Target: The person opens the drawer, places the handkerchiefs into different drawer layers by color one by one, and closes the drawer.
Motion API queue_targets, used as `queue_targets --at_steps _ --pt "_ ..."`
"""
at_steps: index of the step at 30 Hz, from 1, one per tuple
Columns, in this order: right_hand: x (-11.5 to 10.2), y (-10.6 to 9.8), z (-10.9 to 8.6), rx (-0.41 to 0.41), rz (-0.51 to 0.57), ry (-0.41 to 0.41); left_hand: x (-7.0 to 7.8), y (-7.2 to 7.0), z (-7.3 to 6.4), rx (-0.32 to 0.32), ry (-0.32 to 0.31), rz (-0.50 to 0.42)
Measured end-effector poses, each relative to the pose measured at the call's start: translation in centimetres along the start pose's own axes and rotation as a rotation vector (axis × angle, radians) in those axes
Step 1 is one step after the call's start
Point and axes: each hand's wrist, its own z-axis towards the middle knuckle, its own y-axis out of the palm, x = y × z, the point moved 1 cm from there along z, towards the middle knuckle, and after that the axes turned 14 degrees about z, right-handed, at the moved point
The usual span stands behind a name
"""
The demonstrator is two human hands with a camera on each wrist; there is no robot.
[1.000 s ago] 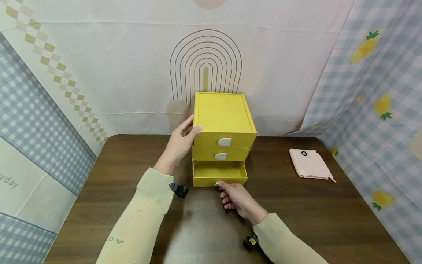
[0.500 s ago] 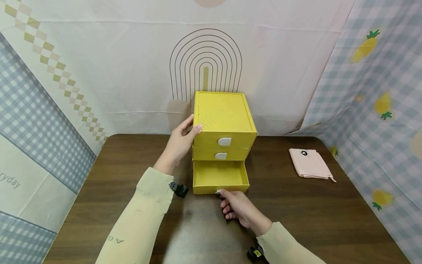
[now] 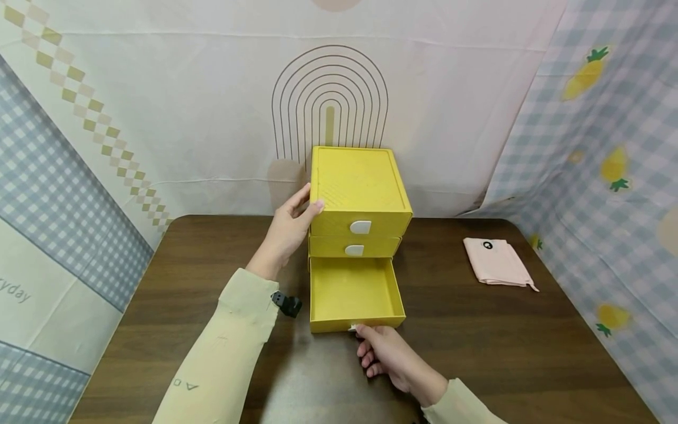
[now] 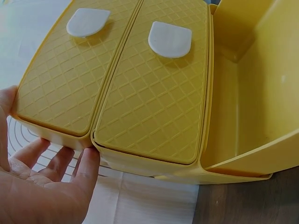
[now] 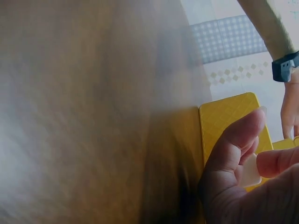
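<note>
A right hand [image 3: 389,356] pinches a white tab [image 5: 251,171] its fingers partly hide; the sleeve [image 3: 458,405] is cut off below. A pink cloth [image 3: 499,262] lies well right of those fingers. Just beyond them, the bottom drawer [image 3: 355,290] of a yellow cabinet [image 3: 360,179] juts toward the person, its long front crosswise; the left hand [image 3: 286,234], fingers loosely spread, touches the cabinet's side.

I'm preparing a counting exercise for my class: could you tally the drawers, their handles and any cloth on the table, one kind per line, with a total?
Yellow drawers: 3, the bottom one pulled open
White handles: 3, one pinched by the right hand
Folded pink cloth: 1
Total: 7
</note>
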Motion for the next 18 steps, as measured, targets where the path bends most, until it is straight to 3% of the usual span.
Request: queue_targets --at_steps 10,18 --pt "0.0 -0.1 -0.4 -0.050 -0.034 0.009 -0.1 -0.3 0.0 0.032 0.023 0.024" --pt "-0.2 -3.8 -1.4 -0.184 -0.094 0.062 -0.4 0.0 0.1 0.018 0.014 0.014"
